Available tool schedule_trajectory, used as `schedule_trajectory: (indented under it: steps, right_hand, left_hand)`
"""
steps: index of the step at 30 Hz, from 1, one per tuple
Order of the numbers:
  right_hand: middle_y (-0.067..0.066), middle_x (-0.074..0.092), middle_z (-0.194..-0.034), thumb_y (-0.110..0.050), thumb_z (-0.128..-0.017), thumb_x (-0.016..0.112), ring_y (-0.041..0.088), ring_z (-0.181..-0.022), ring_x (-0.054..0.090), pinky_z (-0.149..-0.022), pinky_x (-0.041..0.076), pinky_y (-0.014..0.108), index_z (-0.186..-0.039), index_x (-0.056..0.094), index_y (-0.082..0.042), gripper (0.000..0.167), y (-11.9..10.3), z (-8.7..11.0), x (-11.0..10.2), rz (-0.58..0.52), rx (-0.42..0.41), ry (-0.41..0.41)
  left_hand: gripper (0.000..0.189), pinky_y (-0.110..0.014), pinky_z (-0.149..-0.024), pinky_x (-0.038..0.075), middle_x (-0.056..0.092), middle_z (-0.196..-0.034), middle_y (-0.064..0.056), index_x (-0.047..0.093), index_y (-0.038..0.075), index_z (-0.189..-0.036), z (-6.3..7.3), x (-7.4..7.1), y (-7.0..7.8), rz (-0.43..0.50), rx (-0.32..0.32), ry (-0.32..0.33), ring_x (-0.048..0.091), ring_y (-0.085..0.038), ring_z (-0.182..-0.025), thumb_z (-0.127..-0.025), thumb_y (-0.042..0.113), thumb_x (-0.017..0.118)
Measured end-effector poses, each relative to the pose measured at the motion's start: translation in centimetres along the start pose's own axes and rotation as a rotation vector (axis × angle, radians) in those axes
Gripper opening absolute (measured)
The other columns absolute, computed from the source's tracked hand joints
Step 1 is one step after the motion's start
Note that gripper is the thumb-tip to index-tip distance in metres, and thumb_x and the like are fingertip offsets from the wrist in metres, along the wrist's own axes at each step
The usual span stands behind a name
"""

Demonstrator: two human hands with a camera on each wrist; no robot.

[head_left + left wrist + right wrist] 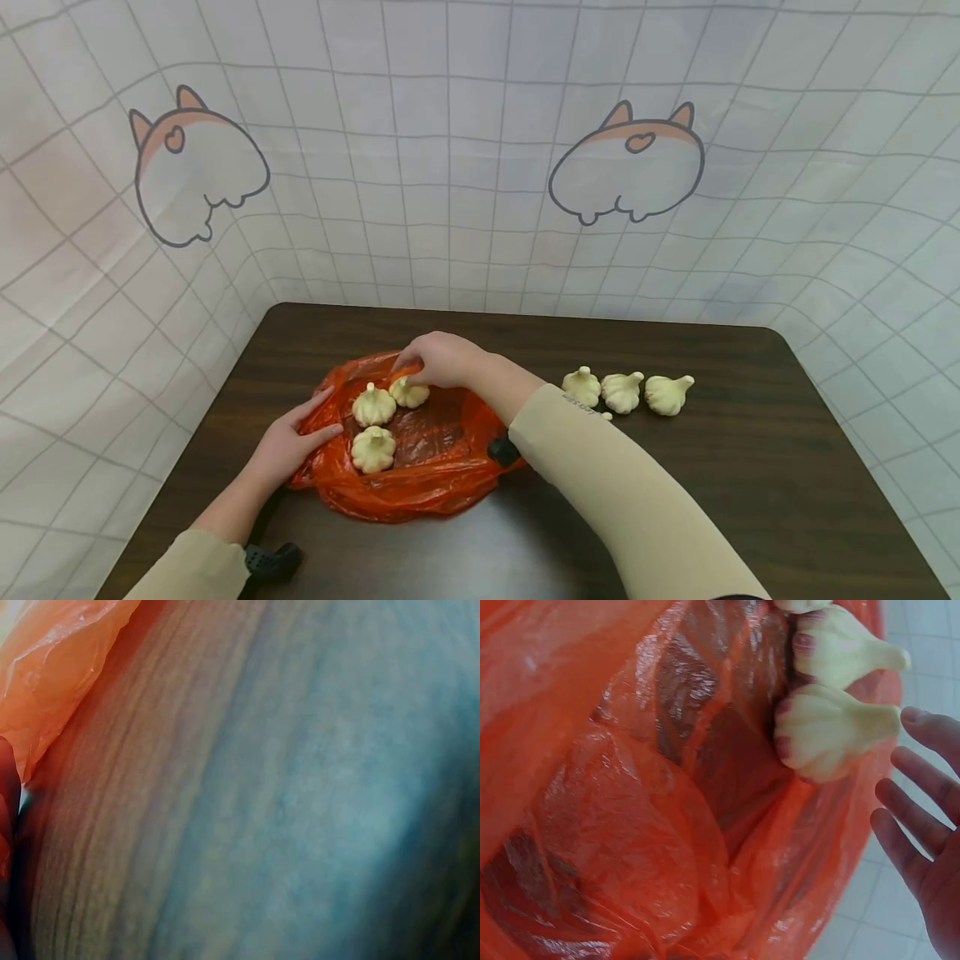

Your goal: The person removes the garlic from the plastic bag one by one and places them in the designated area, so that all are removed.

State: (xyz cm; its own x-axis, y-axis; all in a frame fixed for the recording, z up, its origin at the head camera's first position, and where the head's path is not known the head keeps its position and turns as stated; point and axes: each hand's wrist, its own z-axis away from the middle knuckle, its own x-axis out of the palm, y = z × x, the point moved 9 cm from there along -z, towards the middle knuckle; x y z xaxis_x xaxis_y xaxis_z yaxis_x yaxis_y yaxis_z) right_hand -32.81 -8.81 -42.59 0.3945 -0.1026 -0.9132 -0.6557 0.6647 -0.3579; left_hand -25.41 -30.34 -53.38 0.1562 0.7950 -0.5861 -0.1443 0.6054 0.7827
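A thin red plastic bag lies spread on the table with its mouth wide. Three garlic bulbs sit inside: one near the front, another behind it, and a third at the back. My right hand reaches over the third bulb. In the right wrist view, that hand's fingers are extended, a fingertip right at the stem of a garlic bulb. My left hand rests against the bag's left side, fingers extended and thumb over its edge; the left wrist view shows mostly table.
Garlic bulbs stand in a row on the dark wooden table at right: one, a middle one and one at the end. Another stem pokes out by the right sleeve. A white checked cloth surrounds the table.
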Motion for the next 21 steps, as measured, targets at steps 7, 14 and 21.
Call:
schedule_trajectory:
  steps: [7,14,21]
  right_hand:
    - [-0.006,0.062,-0.133,-0.031,-0.097,0.066,0.014,-0.126,0.053,-0.103,0.044,0.031,-0.13,0.068,-0.026,0.033,0.0,-0.3,1.2,0.02,0.022,-0.014]
    - [-0.008,0.063,-0.13,-0.031,-0.098,0.064,0.013,-0.125,0.054,-0.102,0.045,0.03,-0.125,0.07,-0.029,0.028,0.1,-0.2,1.5,0.045,0.015,0.003]
    - [-0.009,0.066,-0.125,-0.032,-0.099,0.063,0.011,-0.118,0.058,-0.1,0.046,0.029,-0.124,0.071,-0.028,0.027,-0.3,0.3,1.0,0.066,0.0,0.023]
  left_hand:
    - [0.079,-0.057,-0.101,0.045,0.027,-0.158,-0.024,0.032,0.034,-0.156,0.2,-0.1,0.0,0.005,-0.003,0.0,0.036,-0.048,-0.137,-0.089,0.059,0.065]
    - [0.08,-0.059,-0.103,0.041,0.028,-0.158,-0.025,0.031,0.031,-0.156,0.3,-0.3,0.3,-0.002,0.001,-0.002,0.034,-0.049,-0.138,-0.089,0.058,0.065]
    - [0.081,-0.061,-0.105,0.039,0.028,-0.158,-0.025,0.03,0.031,-0.157,0.3,-0.3,0.3,-0.001,-0.006,-0.005,0.033,-0.049,-0.138,-0.089,0.059,0.065]
